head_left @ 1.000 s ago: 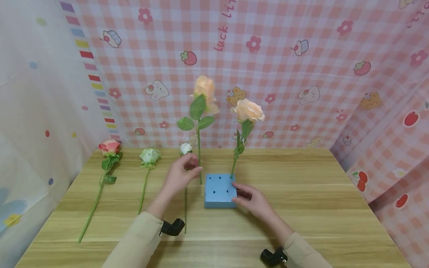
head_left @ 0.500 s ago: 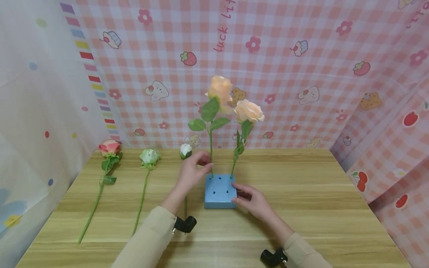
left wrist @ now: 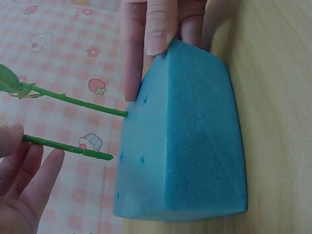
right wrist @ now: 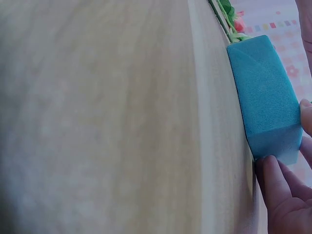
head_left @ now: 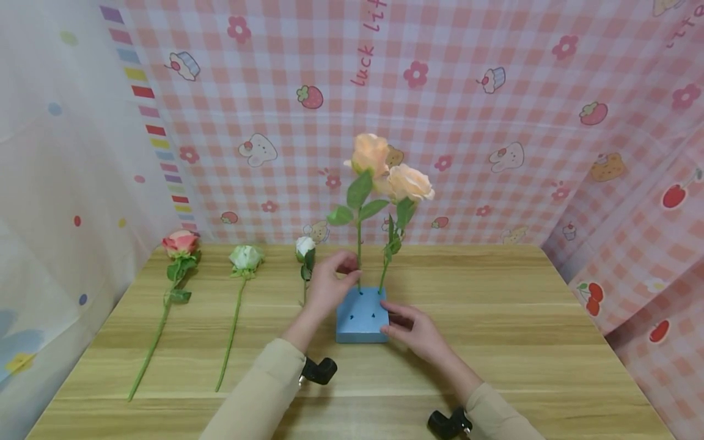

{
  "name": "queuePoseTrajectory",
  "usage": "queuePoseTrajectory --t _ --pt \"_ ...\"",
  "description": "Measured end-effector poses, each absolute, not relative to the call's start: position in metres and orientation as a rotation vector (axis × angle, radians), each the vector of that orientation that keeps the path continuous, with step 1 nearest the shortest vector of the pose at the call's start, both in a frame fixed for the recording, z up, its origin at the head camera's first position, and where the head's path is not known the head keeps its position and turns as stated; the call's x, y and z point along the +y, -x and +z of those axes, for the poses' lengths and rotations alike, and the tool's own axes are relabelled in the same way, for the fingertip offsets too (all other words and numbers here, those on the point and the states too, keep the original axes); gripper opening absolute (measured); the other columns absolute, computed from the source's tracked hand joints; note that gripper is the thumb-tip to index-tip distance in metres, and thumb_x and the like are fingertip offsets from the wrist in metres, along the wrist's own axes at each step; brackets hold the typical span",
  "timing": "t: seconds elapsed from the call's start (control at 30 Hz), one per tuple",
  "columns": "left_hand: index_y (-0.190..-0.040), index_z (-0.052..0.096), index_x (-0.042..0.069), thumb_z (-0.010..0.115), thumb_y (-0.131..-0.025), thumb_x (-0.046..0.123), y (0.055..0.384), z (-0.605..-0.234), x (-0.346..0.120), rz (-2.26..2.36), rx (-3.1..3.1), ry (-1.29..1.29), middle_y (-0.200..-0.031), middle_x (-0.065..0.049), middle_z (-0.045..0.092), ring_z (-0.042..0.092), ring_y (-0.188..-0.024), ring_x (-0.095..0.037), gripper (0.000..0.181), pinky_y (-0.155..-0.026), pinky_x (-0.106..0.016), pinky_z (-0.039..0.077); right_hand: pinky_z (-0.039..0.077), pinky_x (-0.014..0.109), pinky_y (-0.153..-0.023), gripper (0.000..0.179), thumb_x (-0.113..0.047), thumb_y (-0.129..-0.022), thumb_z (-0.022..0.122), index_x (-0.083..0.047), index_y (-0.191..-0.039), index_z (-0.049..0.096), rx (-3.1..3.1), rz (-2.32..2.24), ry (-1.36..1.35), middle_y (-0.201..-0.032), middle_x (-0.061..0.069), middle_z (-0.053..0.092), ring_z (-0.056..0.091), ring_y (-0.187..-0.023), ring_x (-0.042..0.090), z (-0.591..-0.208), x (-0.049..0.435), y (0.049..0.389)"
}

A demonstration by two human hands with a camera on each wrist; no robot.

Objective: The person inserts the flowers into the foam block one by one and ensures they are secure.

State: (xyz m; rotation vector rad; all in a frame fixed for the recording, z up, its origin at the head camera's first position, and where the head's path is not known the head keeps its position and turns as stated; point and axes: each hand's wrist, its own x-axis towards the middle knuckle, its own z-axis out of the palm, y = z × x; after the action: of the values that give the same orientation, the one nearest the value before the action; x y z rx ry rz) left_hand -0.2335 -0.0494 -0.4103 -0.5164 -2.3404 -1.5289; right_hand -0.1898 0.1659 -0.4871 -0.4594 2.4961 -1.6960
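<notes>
My left hand (head_left: 330,286) pinches the green stem of a peach rose (head_left: 371,153), holding it upright over the back of a blue foam block (head_left: 349,327). In the left wrist view the tip of that stem (left wrist: 73,148) is just short of the block's top face, close to its small holes. Another peach rose (head_left: 412,183) stands in the back right hole. My right hand (head_left: 418,333) holds the block by its right side, thumb and fingers at the edge. Part of the block's left side is hidden behind my left hand in the head view.
Left of the block, a white rose (head_left: 305,247), a pale green rose (head_left: 246,259) and a pink rose (head_left: 180,243) lie on the wooden table (head_left: 495,318). A pink checked cloth (head_left: 467,116) hangs behind the table.
My left hand has carried the peach rose rightward to the block, then lowered it slightly over the back holes. My right hand has stayed at the block.
</notes>
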Motion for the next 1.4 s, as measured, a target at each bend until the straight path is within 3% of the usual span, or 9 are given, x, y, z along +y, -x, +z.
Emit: queuePoseTrajectory --t 0.27,0.6,1.03,1.4 --pt "-0.100 0.068 0.002 0.073 -0.086 -0.001 0.233 -0.414 -0.044 -1.472 -2.375 0.499 -0.091 -0.008 0.070 0.066 -0.087 -0.024 0.015 -0.081 -0.037 0.056 0.052 0.040 -0.095 0.047 -0.007 -0.091 0.072 0.003 -0.135 0.057 2.494 -1.698 0.448 -0.133 0.024 0.057 0.060 -0.115 0.038 -0.485 0.163 0.188" --pt "-0.100 0.067 0.002 0.073 -0.086 -0.003 0.234 -0.423 -0.040 -1.466 -2.389 0.493 -0.091 -0.007 0.069 0.065 -0.089 -0.023 0.016 -0.083 -0.036 0.056 0.052 0.042 -0.094 0.045 -0.003 -0.091 0.070 0.009 -0.133 0.056 2.485 -1.680 0.446 -0.130 0.029 0.057 0.059 -0.114 0.042 -0.449 0.156 0.172" --pt "-0.095 0.066 0.005 0.075 -0.084 -0.003 0.240 -0.434 -0.037 -1.378 -2.366 0.496 -0.086 -0.006 0.068 0.066 -0.083 -0.022 0.016 -0.078 -0.034 0.057 0.052 0.043 -0.094 0.045 -0.002 -0.091 0.070 0.010 -0.133 0.056 2.483 -1.692 0.451 -0.126 0.029 0.060 0.060 -0.113 0.043 -0.451 0.157 0.172" --pt "-0.102 0.066 0.003 0.074 -0.087 0.000 0.241 -0.444 -0.036 -1.386 -2.450 0.423 -0.089 -0.006 0.066 0.065 -0.086 -0.021 0.017 -0.079 -0.034 0.056 0.052 0.043 -0.094 0.045 -0.004 -0.092 0.069 0.009 -0.134 0.055 2.480 -1.676 0.463 -0.130 0.029 0.057 0.058 -0.115 0.043 -0.450 0.158 0.172"
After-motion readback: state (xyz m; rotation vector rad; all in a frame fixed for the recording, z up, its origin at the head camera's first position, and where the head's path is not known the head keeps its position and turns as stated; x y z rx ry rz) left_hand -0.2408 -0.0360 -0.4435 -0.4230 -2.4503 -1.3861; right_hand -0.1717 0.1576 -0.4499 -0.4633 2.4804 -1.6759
